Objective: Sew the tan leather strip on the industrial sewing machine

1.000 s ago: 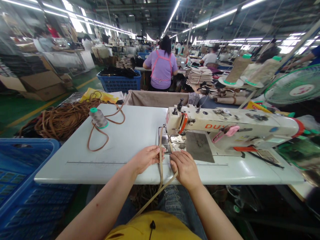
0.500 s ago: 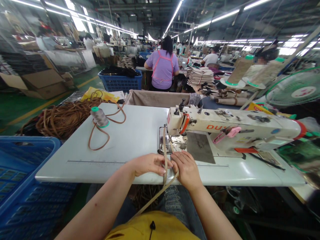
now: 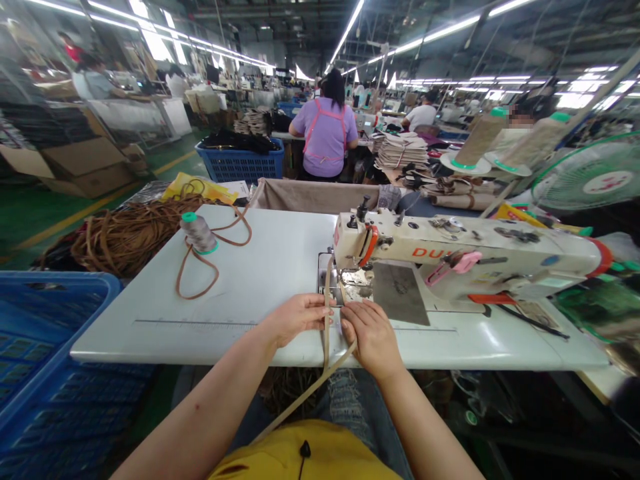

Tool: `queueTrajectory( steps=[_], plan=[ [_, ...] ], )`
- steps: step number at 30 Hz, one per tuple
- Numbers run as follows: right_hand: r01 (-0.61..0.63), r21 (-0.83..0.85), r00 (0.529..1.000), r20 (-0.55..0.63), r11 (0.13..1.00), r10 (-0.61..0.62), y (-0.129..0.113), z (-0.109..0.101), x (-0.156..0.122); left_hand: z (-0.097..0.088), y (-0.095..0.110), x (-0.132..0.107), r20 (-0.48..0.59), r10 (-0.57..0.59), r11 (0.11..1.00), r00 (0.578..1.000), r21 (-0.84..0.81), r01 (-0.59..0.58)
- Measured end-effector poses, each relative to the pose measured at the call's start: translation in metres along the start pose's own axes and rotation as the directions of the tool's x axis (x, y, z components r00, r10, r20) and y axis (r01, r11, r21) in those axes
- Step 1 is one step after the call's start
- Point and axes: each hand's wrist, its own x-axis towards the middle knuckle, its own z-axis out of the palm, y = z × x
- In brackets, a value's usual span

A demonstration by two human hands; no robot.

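Note:
A narrow tan strap (image 3: 327,337) runs from the needle area of a white sewing machine (image 3: 400,240) down over the table edge, and another length slants across my lap. My right hand (image 3: 371,333) is curled over the strap just in front of the presser foot, its fingers pressed together on the table. Left of it, my left hand (image 3: 297,319) has its fingers stretched and slightly apart, the tips beside the hanging length of strap; whether they touch it I cannot tell. The metal needle plate (image 3: 357,281) lies just beyond both hands.
A grey thread cone (image 3: 200,233) and a looped brown strap (image 3: 216,280) are on the white table (image 3: 270,267). Left are a blue basket (image 3: 107,283) and a heap of brown straps (image 3: 120,240). A green fan (image 3: 600,177) stands right; a person in purple (image 3: 325,137) sits ahead.
My left hand has moved slightly up and left, and its fingers have straightened from a looser curl beside the strap. My right hand stays in nearly the same place.

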Motion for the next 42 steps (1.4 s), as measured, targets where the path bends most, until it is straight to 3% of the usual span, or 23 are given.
queueTrajectory(
  steps=[13,42],
  plan=[
    [0.004,-0.007,1.000,-0.003,1.000,-0.004,-0.0007,-0.0010,0.0002,-0.0043,-0.0025,0.0037,-0.024,0.043,0.999,0.999,-0.024,-0.044],
    [0.013,-0.006,1.000,-0.002,1.000,-0.013,0.0003,-0.0005,0.0006,0.0024,0.0038,0.0021,-0.107,0.008,0.999,0.994,-0.030,-0.012]
  ],
)
